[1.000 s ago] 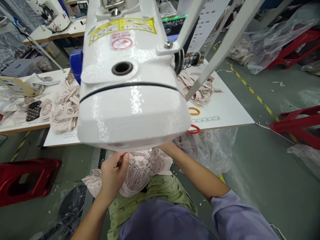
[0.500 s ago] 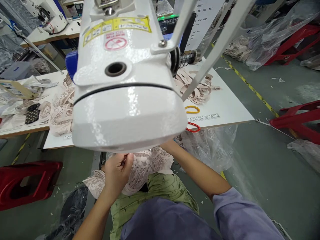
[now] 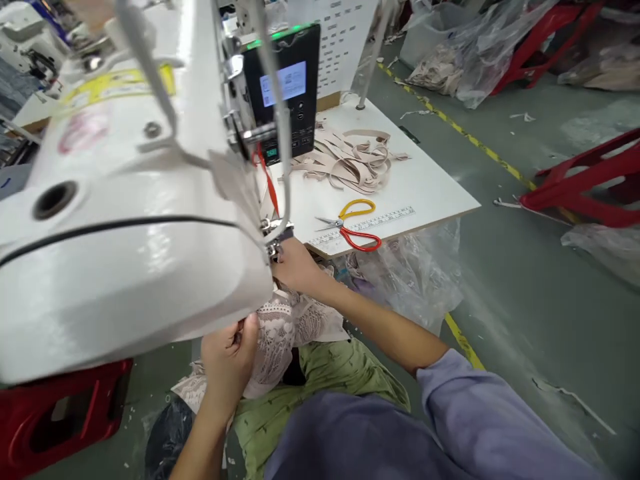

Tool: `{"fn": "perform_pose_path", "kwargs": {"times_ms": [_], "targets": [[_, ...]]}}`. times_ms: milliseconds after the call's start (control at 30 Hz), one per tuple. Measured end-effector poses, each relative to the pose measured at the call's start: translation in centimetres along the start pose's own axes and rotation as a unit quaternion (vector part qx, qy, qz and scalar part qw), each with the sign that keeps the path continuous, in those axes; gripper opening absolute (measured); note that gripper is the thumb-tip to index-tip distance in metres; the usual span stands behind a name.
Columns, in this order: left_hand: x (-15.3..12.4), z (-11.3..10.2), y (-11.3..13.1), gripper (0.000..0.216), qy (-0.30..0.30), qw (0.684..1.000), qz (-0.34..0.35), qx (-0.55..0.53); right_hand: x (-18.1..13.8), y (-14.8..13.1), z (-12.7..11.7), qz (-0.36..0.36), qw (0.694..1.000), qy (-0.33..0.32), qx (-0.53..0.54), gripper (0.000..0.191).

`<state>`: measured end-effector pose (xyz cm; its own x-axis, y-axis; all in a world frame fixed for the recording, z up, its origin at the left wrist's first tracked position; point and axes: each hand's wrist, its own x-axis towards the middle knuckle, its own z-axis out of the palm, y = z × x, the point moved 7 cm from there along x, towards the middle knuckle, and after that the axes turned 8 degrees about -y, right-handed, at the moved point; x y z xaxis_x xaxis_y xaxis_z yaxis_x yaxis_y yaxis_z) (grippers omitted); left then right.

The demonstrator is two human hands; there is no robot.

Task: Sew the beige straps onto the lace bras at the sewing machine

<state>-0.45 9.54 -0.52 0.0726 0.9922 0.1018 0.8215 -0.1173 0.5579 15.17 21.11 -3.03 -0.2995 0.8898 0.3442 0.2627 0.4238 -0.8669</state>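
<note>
A pale pink lace bra (image 3: 275,330) hangs over my lap beneath the head of a white sewing machine (image 3: 125,280). My left hand (image 3: 231,360) pinches the edge of the lace between thumb and fingers, just under the machine head's lower rim. Up by the metal presser foot parts (image 3: 274,243), my right hand (image 3: 300,268) is closed at the upper part of the bra. Its fingertips are partly hidden by the machine, and so is the stretch of lace between both hands.
On the white table (image 3: 435,200) lie scissors (image 3: 357,225) with yellow and red handles, a ruler (image 3: 395,215) and a heap of beige straps (image 3: 360,160). A control panel (image 3: 285,93) stands behind. Red stools (image 3: 590,180) and plastic bags are on the floor.
My view has swung to the right, so the machine head sits further left and the panel, whole scissors and my right hand come into sight. Both hands stay at the lace.
</note>
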Motion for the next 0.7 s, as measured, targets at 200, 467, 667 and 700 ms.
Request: {"fn": "perform_pose_path", "kwargs": {"times_ms": [200, 467, 667, 700], "targets": [[-0.7, 1.1, -2.8, 0.033, -0.099, 0.976, -0.154, -0.116, -0.6, -0.2, -0.8, 0.004, 0.998, 0.014, 0.065, 0.01], [-7.1, 10.3, 3.0, 0.053, -0.427, 0.673, -0.183, -0.575, -5.0, -2.8, -3.8, 0.076, 0.976, -0.1, 0.176, 0.012], [-9.9, 17.1, 3.6, 0.083, -0.508, 0.719, -0.104, -0.463, -9.5, 0.3, -4.3, 0.232, 0.883, -0.063, 0.403, 0.018], [-9.9, 17.6, 2.3, 0.08, -0.507, 0.732, -0.099, -0.444, -10.8, 2.2, -4.5, 0.271, 0.851, 0.006, 0.449, 0.019]]}}
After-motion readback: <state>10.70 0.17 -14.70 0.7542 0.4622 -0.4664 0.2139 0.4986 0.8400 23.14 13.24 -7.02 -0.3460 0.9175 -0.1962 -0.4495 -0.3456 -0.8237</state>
